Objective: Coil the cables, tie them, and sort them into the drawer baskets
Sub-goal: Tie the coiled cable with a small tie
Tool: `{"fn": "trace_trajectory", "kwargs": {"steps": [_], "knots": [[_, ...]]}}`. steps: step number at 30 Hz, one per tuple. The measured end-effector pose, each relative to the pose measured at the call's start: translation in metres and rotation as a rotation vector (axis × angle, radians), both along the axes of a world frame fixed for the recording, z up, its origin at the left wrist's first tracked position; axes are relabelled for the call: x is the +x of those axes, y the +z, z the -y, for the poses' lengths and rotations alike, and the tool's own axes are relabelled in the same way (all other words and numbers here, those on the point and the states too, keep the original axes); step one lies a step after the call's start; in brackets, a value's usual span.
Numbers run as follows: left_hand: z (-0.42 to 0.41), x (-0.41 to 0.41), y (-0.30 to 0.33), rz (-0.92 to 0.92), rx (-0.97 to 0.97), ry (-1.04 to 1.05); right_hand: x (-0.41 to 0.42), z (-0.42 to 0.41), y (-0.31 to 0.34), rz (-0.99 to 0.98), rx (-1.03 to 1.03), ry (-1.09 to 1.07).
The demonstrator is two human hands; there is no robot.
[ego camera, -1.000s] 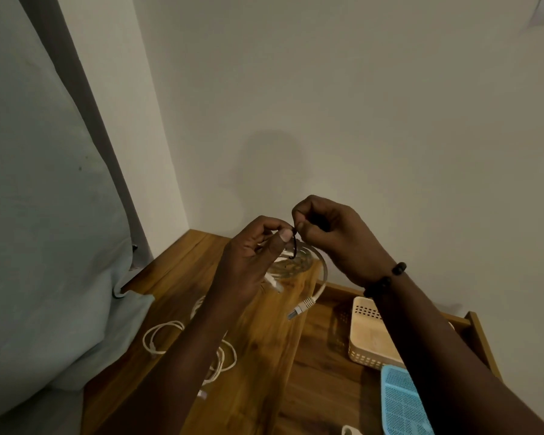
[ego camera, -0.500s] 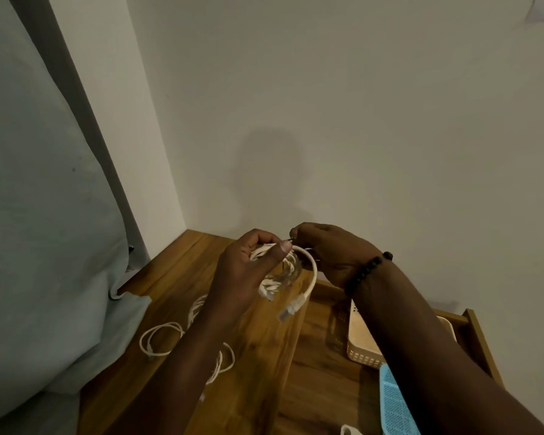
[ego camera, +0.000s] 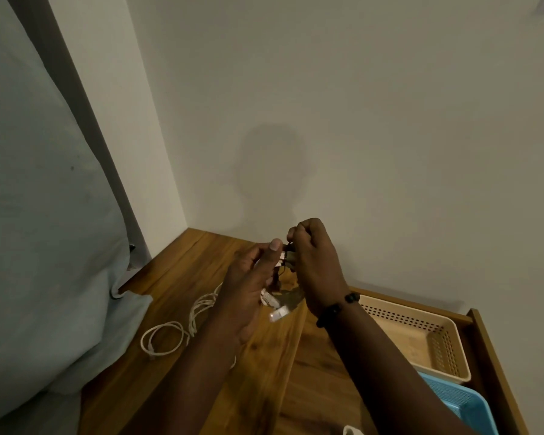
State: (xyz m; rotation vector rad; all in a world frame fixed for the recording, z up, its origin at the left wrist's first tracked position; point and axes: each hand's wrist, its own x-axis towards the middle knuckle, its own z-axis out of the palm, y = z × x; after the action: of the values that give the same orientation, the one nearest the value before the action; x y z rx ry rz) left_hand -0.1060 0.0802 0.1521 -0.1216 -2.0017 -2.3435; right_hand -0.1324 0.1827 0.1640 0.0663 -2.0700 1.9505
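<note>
Above the wooden tabletop (ego camera: pixel 264 365), my left hand (ego camera: pixel 252 277) grips a coiled white cable (ego camera: pixel 270 301) whose clear plug hangs down below the palm. My right hand (ego camera: pixel 314 262) is closed on a thin dark tie (ego camera: pixel 288 246) pinched against the top of that coil. Both hands touch at the coil, and most of it is hidden behind the fingers. More loose white cables (ego camera: pixel 176 328) lie on the tabletop to the left. In the open drawer on the right stand a beige perforated basket (ego camera: pixel 421 328) and a blue basket (ego camera: pixel 459 400).
A pale blue cushion or bedding (ego camera: pixel 44 230) presses against the table's left edge. Plain walls close the corner behind the table. The drawer's wooden side (ego camera: pixel 496 365) runs along the right. A small white object (ego camera: pixel 352 431) peeks in at the bottom edge.
The hands have turned the coil from a flat open loop to a bunched bundle. The right hand has risen and closed tighter on the dark tie at the top.
</note>
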Motion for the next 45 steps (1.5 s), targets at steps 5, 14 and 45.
{"fn": "trace_trajectory", "kwargs": {"steps": [5, 14, 45], "knots": [[-0.003, -0.009, -0.01, -0.484, -0.771, 0.32, 0.001, 0.007, -0.007, -0.038, 0.006, -0.1], [-0.008, -0.013, -0.006, -0.514, -0.718, 0.31, 0.002, 0.002, 0.001, -0.046, -0.015, -0.034], [0.009, -0.012, 0.0, -0.505, -0.554, 0.072, 0.012, -0.043, -0.005, -0.257, 0.508, 0.182]]}}
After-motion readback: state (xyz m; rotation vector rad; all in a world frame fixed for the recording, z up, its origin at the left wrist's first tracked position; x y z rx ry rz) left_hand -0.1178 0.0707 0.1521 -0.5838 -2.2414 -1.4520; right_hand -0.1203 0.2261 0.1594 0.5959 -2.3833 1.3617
